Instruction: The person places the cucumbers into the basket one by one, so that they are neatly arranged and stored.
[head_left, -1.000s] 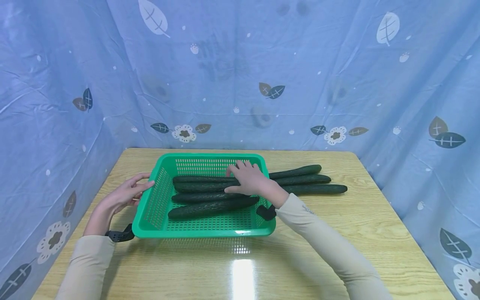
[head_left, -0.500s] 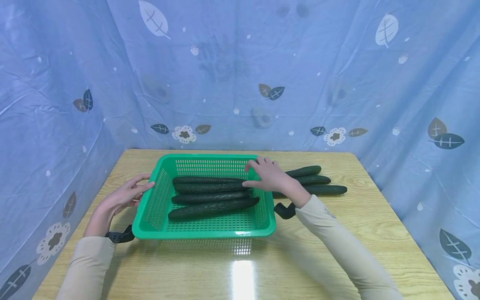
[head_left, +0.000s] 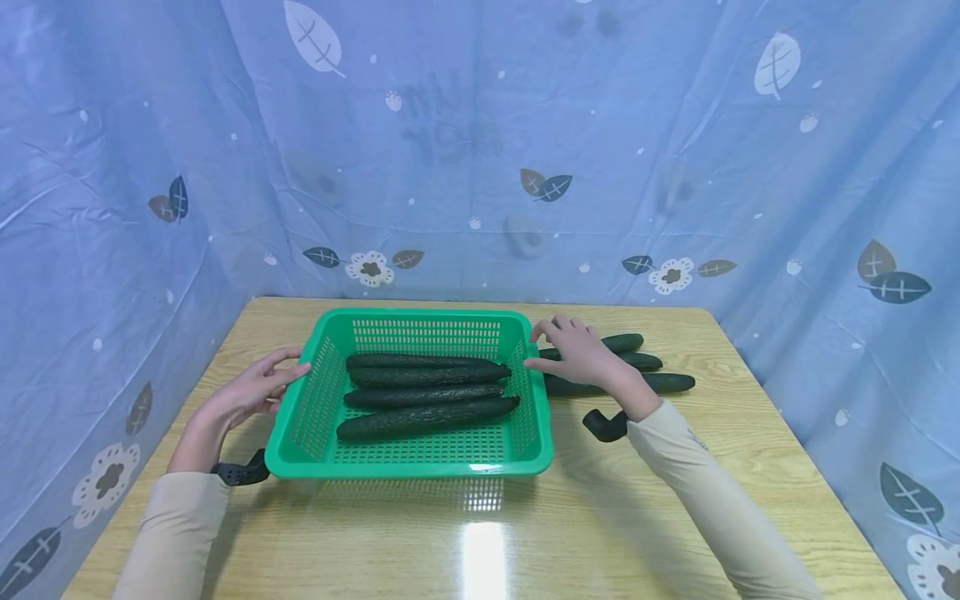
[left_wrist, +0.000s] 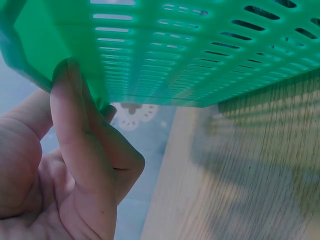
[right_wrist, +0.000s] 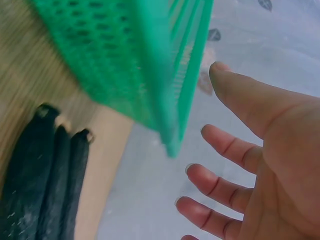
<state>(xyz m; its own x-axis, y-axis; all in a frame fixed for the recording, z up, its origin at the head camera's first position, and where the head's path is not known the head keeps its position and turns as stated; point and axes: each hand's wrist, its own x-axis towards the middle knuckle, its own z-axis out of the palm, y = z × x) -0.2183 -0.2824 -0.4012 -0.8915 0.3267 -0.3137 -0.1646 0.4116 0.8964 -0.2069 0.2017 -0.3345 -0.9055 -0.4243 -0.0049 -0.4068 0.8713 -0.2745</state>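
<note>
While your left hand (head_left: 251, 390) pinches the rim of the green basket (head_left: 408, 469) at nine o'clock, your right hand (head_left: 583, 354) hangs loose near three, holding nothing. Its thin plastic probably flexes. Four cucumbers (head_left: 427, 418) inside look firm; grasp mid-length. Three more cucumbers (head_left: 671, 382) lie toward three on the wooden table (head_left: 360, 542), patterned curtain (head_left: 450, 133) at twelve.

Beige sleeves (head_left: 174, 525), faint marking (head_left: 696, 441) on the right one, black wrist mounts (head_left: 243, 473)

Left grip (left_wrist: 86, 160) on the rim (left_wrist: 37, 52) of a slotted green basket (left_wrist: 146, 35), wood-grain table (left_wrist: 265, 175) lower right
</note>
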